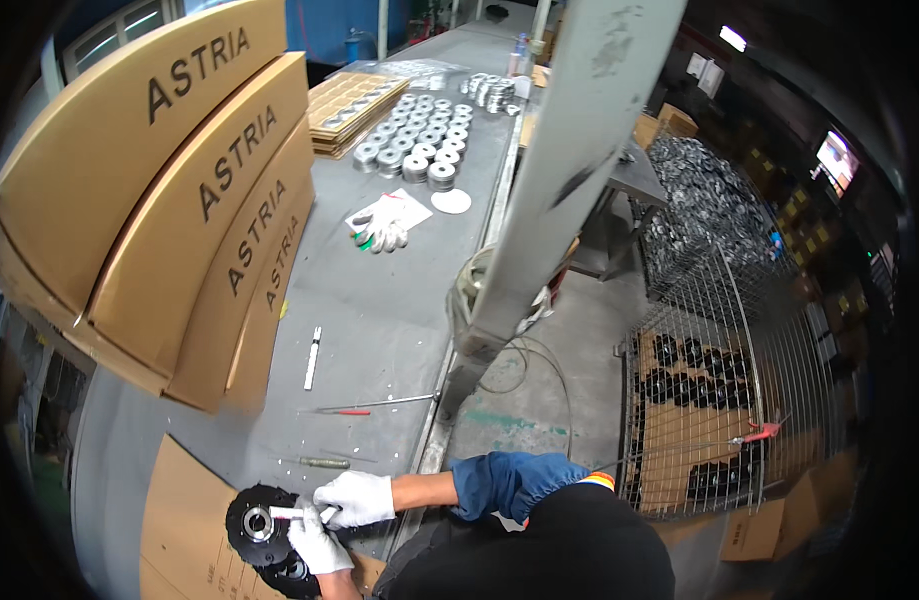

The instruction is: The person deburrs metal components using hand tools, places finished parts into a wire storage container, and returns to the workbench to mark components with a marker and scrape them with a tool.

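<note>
White cotton gloves are worn on both hands, which are seen at the lower edge of the head view. A black toothed disc with a shiny metal hub is laid on a sheet of brown cardboard at the near end of the grey workbench. The left hand is rested against the disc's right rim, its fingers curled together beside it. A white marker pen is clamped between the closed fingers of the right hand, and its tip is held over the disc just beside the hub. A second dark disc is partly hidden under the left hand. Further up the bench, a screwdriver with a red handle, a white pen and another slim tool are laid well apart from the hands. A spare pair of gloves is left on a sheet of paper, and stacks of silver discs are arranged at the far end. Brown cartons are piled along the left side, and a wire cage of dark parts is seen on the right.
</note>
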Tool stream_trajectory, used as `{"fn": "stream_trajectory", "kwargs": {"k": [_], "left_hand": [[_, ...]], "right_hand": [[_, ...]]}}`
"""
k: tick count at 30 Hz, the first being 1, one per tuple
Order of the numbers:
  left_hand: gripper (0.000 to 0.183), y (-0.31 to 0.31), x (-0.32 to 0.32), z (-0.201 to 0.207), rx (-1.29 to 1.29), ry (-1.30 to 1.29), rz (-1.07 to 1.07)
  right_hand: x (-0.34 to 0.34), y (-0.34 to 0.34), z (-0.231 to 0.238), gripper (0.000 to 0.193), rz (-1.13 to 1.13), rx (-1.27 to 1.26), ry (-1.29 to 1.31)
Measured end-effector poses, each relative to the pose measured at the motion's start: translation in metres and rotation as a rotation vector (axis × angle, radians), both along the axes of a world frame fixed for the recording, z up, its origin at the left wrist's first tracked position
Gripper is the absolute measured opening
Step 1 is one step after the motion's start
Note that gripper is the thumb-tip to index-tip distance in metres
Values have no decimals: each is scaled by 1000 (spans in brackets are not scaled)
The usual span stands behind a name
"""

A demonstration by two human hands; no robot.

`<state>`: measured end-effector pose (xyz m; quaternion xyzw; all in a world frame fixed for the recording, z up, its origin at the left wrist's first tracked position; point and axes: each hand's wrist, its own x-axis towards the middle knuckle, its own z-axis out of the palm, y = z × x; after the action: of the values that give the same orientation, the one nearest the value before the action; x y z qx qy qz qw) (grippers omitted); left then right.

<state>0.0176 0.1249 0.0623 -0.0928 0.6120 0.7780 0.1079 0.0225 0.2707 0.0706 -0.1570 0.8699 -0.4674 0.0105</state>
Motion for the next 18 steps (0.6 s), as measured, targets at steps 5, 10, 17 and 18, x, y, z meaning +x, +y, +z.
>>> {"fn": "stream_trajectory", "kwargs": {"k": [5, 10, 17, 18], "left_hand": [[28, -30, 7, -1, 37, -10, 140], [26, -53, 3, -5, 461, -146, 363], [28, -39, 9, 18, 560, -104, 325], [26, -40, 10, 19, 608, -77, 348]], "right_hand": [[7, 0, 1, 19, -124, -248, 197], [5, 26, 10, 21, -190, -230, 219], [15, 23, 27, 24, -69, -197, -22], [15, 21, 29, 23, -69, -214, -65]]}}
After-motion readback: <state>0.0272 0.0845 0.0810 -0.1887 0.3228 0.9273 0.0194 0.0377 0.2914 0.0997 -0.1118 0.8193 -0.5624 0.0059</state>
